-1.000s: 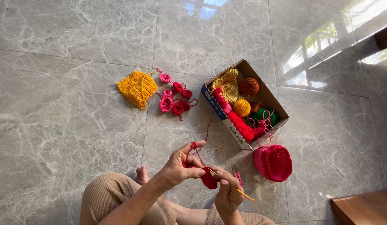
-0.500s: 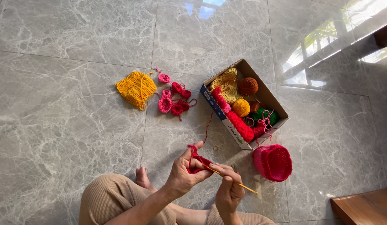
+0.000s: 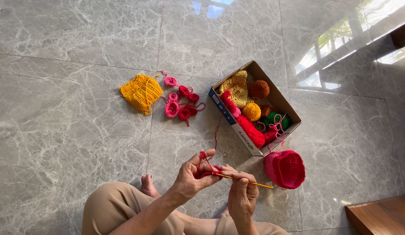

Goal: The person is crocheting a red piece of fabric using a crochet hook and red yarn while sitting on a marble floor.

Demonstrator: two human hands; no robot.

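Note:
My left hand [image 3: 191,178] pinches a small red crochet piece [image 3: 214,170], with red yarn [image 3: 216,135] looped over its index finger. That strand runs up to the open cardboard box [image 3: 230,119]. My right hand [image 3: 242,198] grips an orange crochet hook [image 3: 246,180] whose tip sits in the red piece. Both hands work close together above my knees, over the grey marble floor.
The box holds yellow, orange, brown, green and red yarn balls. A pink crocheted cap [image 3: 285,169] lies beside it. A yellow crocheted piece [image 3: 141,92] and several small red and pink crocheted rounds [image 3: 180,104] lie on the floor. A wooden edge [image 3: 379,215] is at bottom right.
My left hand has tipped the red piece and lifted its yarn-wrapped finger. The hook has gone from pointing down to lying nearly level in the piece.

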